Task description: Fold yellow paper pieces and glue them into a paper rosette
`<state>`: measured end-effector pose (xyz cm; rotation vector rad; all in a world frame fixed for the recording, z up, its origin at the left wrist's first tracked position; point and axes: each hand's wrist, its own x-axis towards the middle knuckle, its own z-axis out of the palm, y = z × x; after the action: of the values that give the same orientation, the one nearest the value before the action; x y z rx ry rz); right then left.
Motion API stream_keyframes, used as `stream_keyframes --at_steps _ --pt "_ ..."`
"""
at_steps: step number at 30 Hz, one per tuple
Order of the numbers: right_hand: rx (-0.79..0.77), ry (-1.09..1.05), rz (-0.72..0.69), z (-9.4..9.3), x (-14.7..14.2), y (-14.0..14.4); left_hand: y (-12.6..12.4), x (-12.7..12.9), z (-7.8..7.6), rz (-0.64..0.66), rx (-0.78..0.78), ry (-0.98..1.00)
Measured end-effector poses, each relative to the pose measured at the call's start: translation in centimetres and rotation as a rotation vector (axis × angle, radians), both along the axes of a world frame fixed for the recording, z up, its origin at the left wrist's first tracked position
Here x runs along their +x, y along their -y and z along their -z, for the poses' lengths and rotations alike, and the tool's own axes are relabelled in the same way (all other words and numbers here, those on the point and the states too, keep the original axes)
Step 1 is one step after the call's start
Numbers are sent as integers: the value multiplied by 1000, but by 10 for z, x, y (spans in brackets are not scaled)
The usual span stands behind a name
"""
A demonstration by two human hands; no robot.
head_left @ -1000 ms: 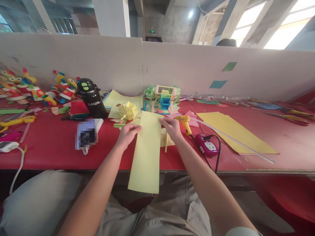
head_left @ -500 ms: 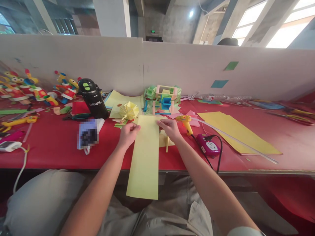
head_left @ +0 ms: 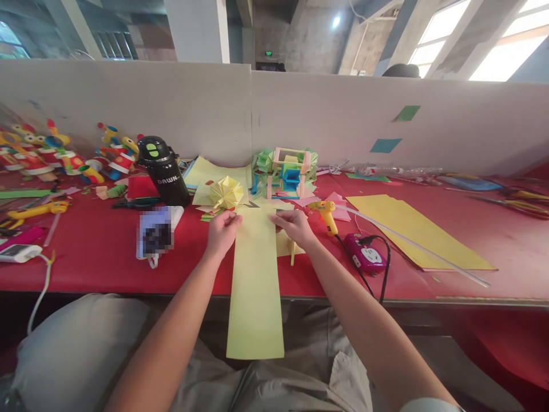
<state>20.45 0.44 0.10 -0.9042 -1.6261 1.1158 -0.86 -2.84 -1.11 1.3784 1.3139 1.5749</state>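
Observation:
A long pale yellow paper strip [head_left: 255, 280] lies lengthwise across the red table [head_left: 94, 252] and hangs over its front edge above my lap. My left hand [head_left: 222, 232] pinches the strip's left edge near its far end. My right hand [head_left: 293, 226] grips the right edge at the same height. Just beyond the strip's far end sit a folded yellow paper flower [head_left: 225, 192] and a green, blue and pink paper lantern frame [head_left: 285, 173].
A yellow glue gun [head_left: 325, 216] and purple power socket [head_left: 366, 254] lie right of my right hand, with a clear glue stick [head_left: 416, 246] over yellow sheets [head_left: 416, 229]. A black bottle [head_left: 163, 170], colourful paper figures [head_left: 64, 157] and a white divider wall [head_left: 300, 120] stand behind.
Both hands have pulled the strip toward me, so more of it hangs over the table's front edge, and it has straightened from a slight slant.

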Motion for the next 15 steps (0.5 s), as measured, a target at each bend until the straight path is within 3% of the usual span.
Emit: stream_keyframes --at_steps 3,8,15 --pt "4 10 -6 1 0 0 0 1 -2 13 21 45" --pt "21 30 -26 4 0 0 0 0 -1 -103 28 -4" --pt "-6 -86 116 8 3 -8 -1 2 0 63 -139 116"
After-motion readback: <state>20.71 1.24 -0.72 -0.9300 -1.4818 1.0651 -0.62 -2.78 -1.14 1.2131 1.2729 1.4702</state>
